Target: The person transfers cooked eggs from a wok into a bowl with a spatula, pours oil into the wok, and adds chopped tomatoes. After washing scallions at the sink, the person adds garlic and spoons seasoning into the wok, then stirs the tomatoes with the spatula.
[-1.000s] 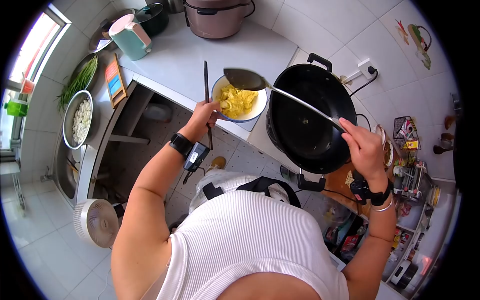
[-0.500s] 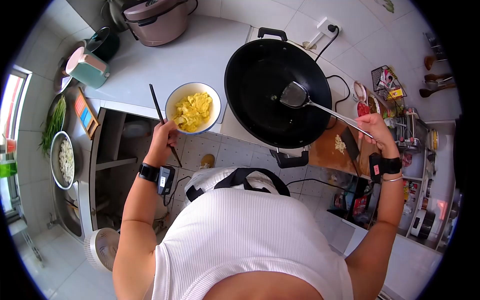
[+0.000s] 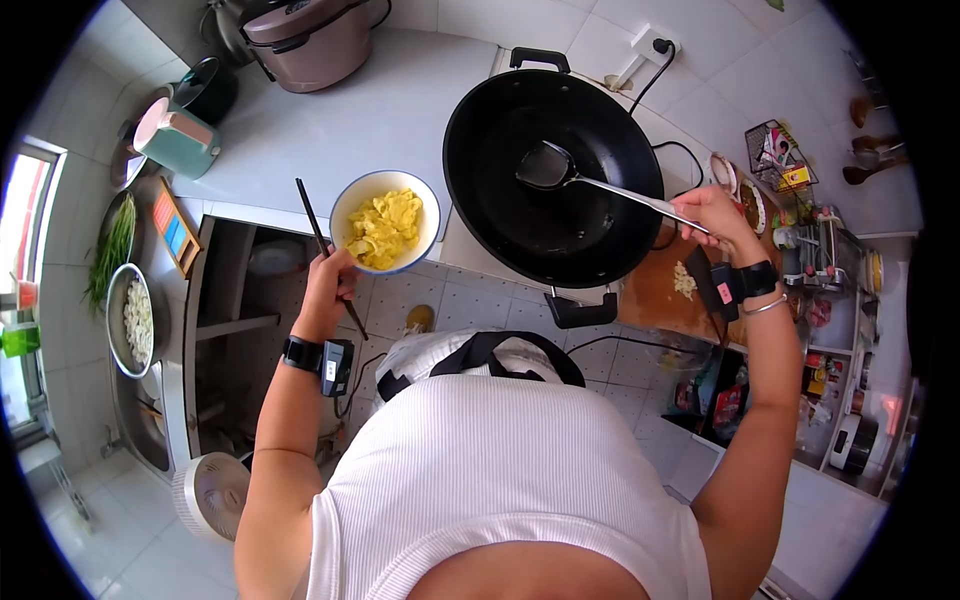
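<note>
My left hand is closed around dark chopsticks, its fingers at the near rim of a white, blue-edged bowl. Whether it also bears the bowl's weight I cannot tell. Scrambled egg fills the bowl, which is at the counter's front edge. On the right, my right hand grips the handle of a metal spatula. The spatula's blade lies inside a black wok, over its left-middle part. A few small bits show on the wok's dark bottom.
Chopped garlic-like pieces and a cleaver lie on a wooden board right of the wok. A rice cooker stands at the back left. Far left are a metal bowl of chopped white food and green stalks.
My right hand has moved left and slightly up, carrying the spatula's blade from the wok's right-middle toward its left side. My left hand and the egg bowl have stayed nearly in place.
</note>
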`<state>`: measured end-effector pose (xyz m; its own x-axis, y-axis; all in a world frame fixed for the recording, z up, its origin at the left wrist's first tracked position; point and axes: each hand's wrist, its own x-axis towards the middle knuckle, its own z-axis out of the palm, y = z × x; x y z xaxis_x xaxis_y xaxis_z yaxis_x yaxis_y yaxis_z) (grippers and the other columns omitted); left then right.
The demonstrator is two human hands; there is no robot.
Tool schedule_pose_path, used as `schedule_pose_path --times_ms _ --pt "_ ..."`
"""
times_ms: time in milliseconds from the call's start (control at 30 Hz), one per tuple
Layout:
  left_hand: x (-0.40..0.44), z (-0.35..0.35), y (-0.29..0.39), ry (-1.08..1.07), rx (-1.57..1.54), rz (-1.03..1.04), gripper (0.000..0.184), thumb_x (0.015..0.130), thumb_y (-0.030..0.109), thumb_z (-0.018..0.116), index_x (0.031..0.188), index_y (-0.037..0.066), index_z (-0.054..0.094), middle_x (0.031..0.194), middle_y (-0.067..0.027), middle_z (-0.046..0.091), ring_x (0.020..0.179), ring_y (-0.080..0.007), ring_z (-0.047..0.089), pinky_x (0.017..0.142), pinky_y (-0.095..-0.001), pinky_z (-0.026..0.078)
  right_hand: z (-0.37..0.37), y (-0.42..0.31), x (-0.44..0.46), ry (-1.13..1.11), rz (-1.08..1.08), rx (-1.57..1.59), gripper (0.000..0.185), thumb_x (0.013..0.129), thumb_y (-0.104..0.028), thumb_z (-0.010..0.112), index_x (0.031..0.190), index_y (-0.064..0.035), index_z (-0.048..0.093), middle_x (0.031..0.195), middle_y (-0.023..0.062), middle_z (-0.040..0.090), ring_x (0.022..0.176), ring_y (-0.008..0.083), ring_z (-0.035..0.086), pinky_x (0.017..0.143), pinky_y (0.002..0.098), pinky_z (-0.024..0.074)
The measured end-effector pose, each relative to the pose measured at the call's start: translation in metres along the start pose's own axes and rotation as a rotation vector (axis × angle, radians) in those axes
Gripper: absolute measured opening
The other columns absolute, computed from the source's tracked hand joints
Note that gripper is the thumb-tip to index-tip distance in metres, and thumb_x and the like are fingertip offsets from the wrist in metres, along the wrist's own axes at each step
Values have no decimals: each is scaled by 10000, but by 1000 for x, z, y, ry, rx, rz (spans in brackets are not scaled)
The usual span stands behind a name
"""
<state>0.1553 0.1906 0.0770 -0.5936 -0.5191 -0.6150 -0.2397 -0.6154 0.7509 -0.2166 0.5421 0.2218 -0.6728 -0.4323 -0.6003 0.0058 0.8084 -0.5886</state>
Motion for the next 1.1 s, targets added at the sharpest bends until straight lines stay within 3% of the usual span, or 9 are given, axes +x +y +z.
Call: schedule_pose_path --times_ms 100,200,267,400,533,700,900,1100 --pt "0 2 2 -1 10 -5 83 748 147 512 752 91 452 579 -21 473 361 -45 269 367 -203 238 11 -6 12 -36 -33 29 207 842 -165 546 966 -25 635 542 41 561 330 46 394 284 185 246" --pt "0 5 5 14 -19 -29 96 729 105 528 705 105 435 545 18 412 386 -47 275 381 -209 224 26 -11 19 -66 -50 61 204 843 -152 542 970 -23 635 550 44 563 333 42 393 285 175 240" --pt "3 4 4 -25 19 -7 94 741 146 518 760 95 441 606 -37 497 387 -43 278 398 -200 254 33 -11 21 -96 -91 138 216 842 -137 536 991 -8 625 558 46 561 333 39 384 287 168 235" --pt "2 7 8 -46 11 -19 93 736 137 512 767 93 436 597 -26 476 387 -48 272 402 -202 253 23 -8 6 -160 -99 295 231 842 -127 532 1012 8 611 566 47 558 331 34 371 289 161 230" --pt "-3 8 11 -48 -3 -26 93 735 136 513 761 93 435 590 -21 466 385 -48 273 394 -204 248 -19 -11 -25 -39 -33 78 233 837 -122 530 1007 14 613 554 56 562 321 36 378 279 169 231" --pt "-1 6 6 -23 -29 -13 89 742 104 514 711 102 431 548 15 417 372 -50 275 373 -207 236 -47 -17 -33 44 38 -264 155 816 -103 520 862 9 618 529 70 557 318 58 398 277 205 263" --pt "1 3 4 -13 -49 -20 73 750 107 512 717 85 450 525 22 387 370 -52 277 374 -208 234 -16 -49 -21 68 90 -270 136 813 -100 517 829 -3 612 538 93 566 326 70 412 283 220 278" --pt "-6 5 7 -4 -69 -3 85 744 106 517 694 80 453 513 29 366 369 -56 279 378 -215 234 -42 -56 -21 -13 154 -369 137 800 -96 509 769 -6 606 534 100 562 329 80 411 292 234 292"
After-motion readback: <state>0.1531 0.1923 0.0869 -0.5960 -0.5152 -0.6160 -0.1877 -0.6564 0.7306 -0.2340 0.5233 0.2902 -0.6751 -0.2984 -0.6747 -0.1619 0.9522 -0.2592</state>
